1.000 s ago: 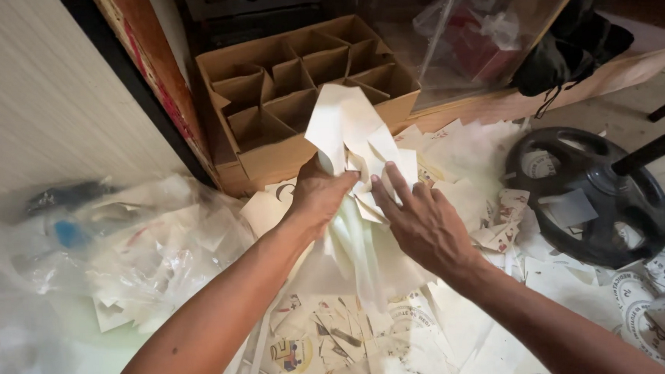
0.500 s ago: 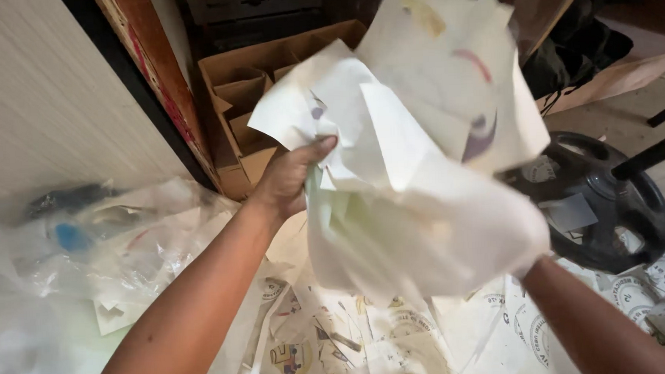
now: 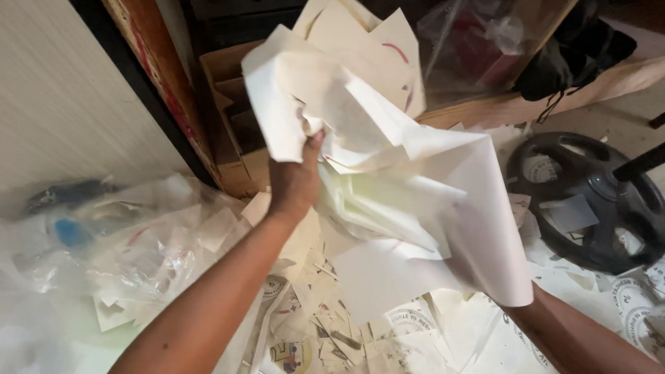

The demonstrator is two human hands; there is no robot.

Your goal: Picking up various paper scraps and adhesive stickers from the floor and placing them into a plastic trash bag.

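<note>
A: Head view is showing a big armful of cream paper sheets [image 3: 394,199] being held up in mid-air, over a floor littered with printed paper scraps [image 3: 333,346].

B: Grip?

A: Left hand [image 3: 296,180] is pinching the crumpled upper edge, fingers closed on it. Right hand is hiding behind the sheets, only the forearm is showing at lower right, so can't tell its grip.

B: Handling?

A: Looking light, floppy, easy to tear or slide apart. Best taking hold at the bunched edges, both sides.

B: Surroundings?

A: Clear plastic bags [image 3: 86,260] are lying at left, a cardboard divider box [image 3: 231,124] is sitting behind the bundle, a black weight plate [image 3: 591,204] is lying at right. The sheets are blocking most of the box.
</note>
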